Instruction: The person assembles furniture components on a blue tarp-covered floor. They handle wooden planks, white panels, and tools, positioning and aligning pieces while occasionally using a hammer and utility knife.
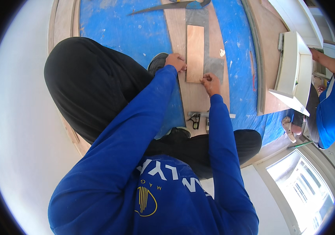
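Observation:
A narrow rectangular plywood strip (195, 53) lies lengthwise ahead of me, on a grey sheet (215, 66) over a longer plywood board (171, 23). Curled fingers bring my left hand (176, 62) against or just beside the strip's left edge; whether something small is in them is hidden. At the near right corner, my right hand (211, 83) pinches the strip's edge between thumb and fingers. Nearer to me, a combination square (195, 120) with a metal rule rests on the board, partly behind my right forearm.
A handsaw (163, 6) with a blue handle lies at the far end. Blue sheeting (108, 23) covers the floor. To the right stand stacked boards (267, 58) and a white drawer-like box (291, 66). Another person in blue (330, 113) works at the far right, near a bright window (302, 188).

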Available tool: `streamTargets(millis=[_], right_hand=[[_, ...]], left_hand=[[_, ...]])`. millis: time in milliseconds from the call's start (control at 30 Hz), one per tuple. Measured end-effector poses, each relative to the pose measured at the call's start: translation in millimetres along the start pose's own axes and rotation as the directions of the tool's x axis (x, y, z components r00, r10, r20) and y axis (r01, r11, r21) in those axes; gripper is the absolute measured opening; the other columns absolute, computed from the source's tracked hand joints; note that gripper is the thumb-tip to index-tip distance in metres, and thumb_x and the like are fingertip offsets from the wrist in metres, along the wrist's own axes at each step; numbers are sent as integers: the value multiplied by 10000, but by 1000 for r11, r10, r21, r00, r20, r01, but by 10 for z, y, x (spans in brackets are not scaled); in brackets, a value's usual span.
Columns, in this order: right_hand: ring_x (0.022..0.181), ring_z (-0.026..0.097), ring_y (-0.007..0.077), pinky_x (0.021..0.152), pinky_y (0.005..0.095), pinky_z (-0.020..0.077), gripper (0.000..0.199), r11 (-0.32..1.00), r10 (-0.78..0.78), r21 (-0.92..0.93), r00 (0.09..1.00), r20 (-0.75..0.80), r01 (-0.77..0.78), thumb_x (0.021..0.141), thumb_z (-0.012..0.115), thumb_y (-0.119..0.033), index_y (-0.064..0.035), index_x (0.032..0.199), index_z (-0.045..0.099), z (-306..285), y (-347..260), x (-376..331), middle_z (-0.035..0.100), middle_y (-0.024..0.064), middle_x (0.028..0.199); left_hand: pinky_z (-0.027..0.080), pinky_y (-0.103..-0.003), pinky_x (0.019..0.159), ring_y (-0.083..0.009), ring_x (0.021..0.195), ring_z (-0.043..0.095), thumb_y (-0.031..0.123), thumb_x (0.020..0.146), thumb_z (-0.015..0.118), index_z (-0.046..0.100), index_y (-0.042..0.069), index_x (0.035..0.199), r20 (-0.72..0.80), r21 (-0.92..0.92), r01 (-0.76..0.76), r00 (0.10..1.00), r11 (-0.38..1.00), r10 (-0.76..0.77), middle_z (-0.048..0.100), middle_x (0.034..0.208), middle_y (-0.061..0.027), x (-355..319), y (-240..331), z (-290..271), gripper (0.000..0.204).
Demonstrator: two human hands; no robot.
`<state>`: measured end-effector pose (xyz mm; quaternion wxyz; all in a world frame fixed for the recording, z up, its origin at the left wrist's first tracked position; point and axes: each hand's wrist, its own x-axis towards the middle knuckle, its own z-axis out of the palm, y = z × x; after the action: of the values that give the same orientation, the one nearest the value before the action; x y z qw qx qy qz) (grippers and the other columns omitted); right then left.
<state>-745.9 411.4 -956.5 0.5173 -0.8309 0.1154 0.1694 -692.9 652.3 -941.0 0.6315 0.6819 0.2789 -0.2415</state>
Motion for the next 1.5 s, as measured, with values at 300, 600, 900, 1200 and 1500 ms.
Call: streamTargets(millis=[300,600,900,1200,1500], right_hand=[[718,663,162,681,321,534,188,1000,15,-24,999,-29,-16,784,808,-103,-28,943,741,7,-12,-26,724,70,786],[722,669,168,682,328,539,204,998,29,-53,999,-31,-30,783,817,-110,-24,953,743,-2,-66,-44,725,76,789],[716,661,145,671,305,540,189,998,23,-50,999,-29,-24,792,813,-66,-3,955,741,0,-120,-69,729,67,796],[717,663,145,672,310,540,187,999,31,-7,999,-17,-32,793,811,-69,-17,959,742,-6,-106,-57,726,69,795],[713,663,152,667,315,538,188,999,37,-31,999,-10,-37,798,803,-66,-20,967,734,-13,-128,-77,725,69,796]], left_hand=[[593,-339,564,-234,728,759,1,889,677,649,-1,1139,-40,-176,54,997,983,-62,736,919,-143,96,4,-34,252],[576,-286,580,-157,711,735,77,825,840,728,10,1228,9,6,-111,994,994,110,775,895,-111,-24,-16,-16,423],[556,-265,584,-107,653,672,26,777,850,699,15,1302,-13,166,-231,972,959,236,756,832,-65,-30,-69,-3,545],[598,-312,792,-187,800,748,45,703,883,762,94,1220,-57,155,-164,983,974,174,786,919,-122,-18,-65,39,533],[584,-268,629,-129,712,730,-17,777,825,711,29,1282,-13,78,-173,985,982,175,777,855,-91,-80,-12,36,520]])
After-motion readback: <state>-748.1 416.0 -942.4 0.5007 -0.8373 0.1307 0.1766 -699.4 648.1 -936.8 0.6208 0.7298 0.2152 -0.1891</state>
